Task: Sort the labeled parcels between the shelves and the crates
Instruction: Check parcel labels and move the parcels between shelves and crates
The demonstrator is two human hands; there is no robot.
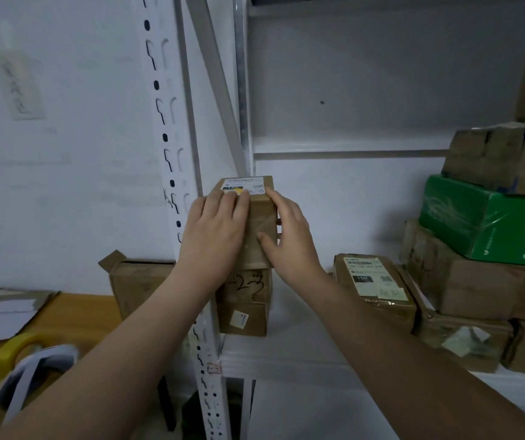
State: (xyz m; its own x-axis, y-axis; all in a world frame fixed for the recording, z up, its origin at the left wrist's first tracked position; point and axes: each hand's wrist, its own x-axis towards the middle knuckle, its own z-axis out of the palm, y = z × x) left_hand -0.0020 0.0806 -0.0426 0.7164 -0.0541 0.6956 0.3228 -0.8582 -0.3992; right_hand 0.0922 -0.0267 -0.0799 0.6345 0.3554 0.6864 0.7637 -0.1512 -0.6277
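Although the fingers (239,201) of the left hand (216,223) lie nearly straight across the upper left of the cardboard parcel (262,217), pressing it rather than clasping it, the right hand (289,236) has a real grip: its thumb is set on the near face and its other fingers curl round the right side. The left fingertips touch the lower edge of the shipping label (245,184) on the parcel's top.

The parcel stands upright on a lower cardboard box (243,300) with handwriting on it, at the left end of the white shelf (302,350), just beside the slotted upright post (172,154). Further right on the shelf lies another labelled parcel (378,290), and beyond it a stack of brown boxes carrying a green box (477,217). Left of the post, a wooden counter (74,312) holds papers and a yellow tape dispenser (20,344).

The risk I see is in the stacking. The parcel looks about as wide as the box under it, so if it is let go off-centre it could tip forward off the shelf. With only one hand truly gripping, a pull could twist the parcel and drag the lower box along. The left fingers also partly cover the label, which invites misreading and missorting.
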